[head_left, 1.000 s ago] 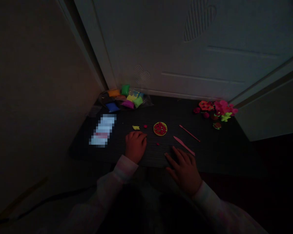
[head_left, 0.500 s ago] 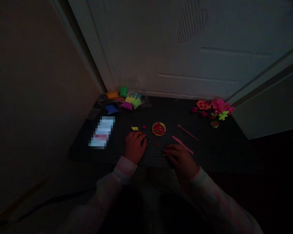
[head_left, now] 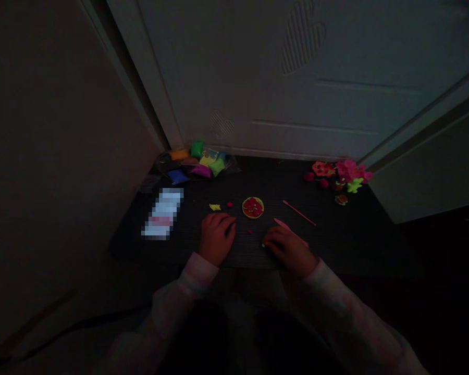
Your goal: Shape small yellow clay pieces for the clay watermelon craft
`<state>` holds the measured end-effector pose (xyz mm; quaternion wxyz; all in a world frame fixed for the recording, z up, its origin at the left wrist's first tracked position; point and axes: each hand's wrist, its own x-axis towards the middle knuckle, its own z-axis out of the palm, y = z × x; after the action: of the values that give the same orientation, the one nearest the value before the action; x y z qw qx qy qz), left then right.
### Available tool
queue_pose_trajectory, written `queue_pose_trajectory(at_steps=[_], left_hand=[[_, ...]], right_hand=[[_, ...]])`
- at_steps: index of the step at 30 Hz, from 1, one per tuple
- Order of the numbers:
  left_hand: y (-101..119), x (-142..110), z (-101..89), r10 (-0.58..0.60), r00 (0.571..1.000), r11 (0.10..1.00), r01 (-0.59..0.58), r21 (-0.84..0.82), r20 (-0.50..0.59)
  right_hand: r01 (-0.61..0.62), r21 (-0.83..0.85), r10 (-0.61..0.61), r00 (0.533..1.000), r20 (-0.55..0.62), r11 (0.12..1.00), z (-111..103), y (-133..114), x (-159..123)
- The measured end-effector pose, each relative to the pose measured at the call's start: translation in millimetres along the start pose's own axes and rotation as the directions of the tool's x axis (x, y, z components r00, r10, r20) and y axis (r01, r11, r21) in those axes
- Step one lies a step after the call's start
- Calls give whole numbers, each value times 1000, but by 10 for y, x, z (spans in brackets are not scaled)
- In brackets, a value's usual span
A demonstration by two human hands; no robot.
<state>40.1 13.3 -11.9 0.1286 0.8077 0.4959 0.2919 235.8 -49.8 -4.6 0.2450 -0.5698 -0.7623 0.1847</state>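
My left hand [head_left: 218, 238] rests on the dark table, its fingers bent and slightly apart, with nothing visible in them. Just beyond it lie a yellow scrap of clay [head_left: 214, 207] and a small red ball of clay [head_left: 230, 204]. My right hand [head_left: 291, 250] is closed, fingertips pinched together at a tiny green bit of clay [head_left: 263, 245]. It partly covers a pink clay knife [head_left: 282, 224]. Between and beyond the hands sits a round yellow-rimmed clay pizza [head_left: 253, 208] with red and green pieces on top. A tiny red bit [head_left: 249, 231] lies nearer to me.
A thin pink modelling stick [head_left: 299, 212] lies to the right. Colourful clay packets [head_left: 200, 170] in clear plastic fill the back left, above a bright blurred phone [head_left: 163, 213]. Pink, red and green clay figures [head_left: 349, 172] cluster at the back right. A white door [head_left: 234, 78] stands behind the table.
My right hand has moved slightly up, its fingers curling more, and now covers part of the pink knife. The green bit shows more clearly at its fingertips. My left hand stays nearly still.
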Motion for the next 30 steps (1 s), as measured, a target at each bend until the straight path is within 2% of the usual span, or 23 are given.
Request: queue_pose_trajectory(at_steps=[2,4,7,9,11,14,18,24,30], left_hand=[[54,-37,-32,-23,999,995,25,-101,23],[129,-74,-74,-79,991,950,107,-292,106],[243,-105,-143,-136,930,771,315,-553,341],[302,-108,-179,-153,864,638,457,-620,480],[343,-104,-202,-178,813,541,551,-635,554],[383,-103,-219,-216,779,470,611,-637,588],[410,-118,-226,-259,787,496,606,-623,560],[409,-142,-217,-200,871,633,464,-620,448],[400,-175,-194,-165,917,735,361,-574,364]], right_hand=[[-14,23,15,999,-33,1000,-8,-51,6],[-21,47,24,997,-67,999,-22,-126,17],[-14,84,23,994,-105,996,-52,-254,42],[-6,106,19,992,-127,994,-66,-326,55],[2,121,18,987,-161,993,-69,-376,62],[10,127,18,977,-214,992,-55,-418,59],[14,129,14,976,-218,992,-36,-453,43],[24,166,7,983,-184,986,-33,-441,21],[4,182,27,985,-168,983,-14,-407,30]])
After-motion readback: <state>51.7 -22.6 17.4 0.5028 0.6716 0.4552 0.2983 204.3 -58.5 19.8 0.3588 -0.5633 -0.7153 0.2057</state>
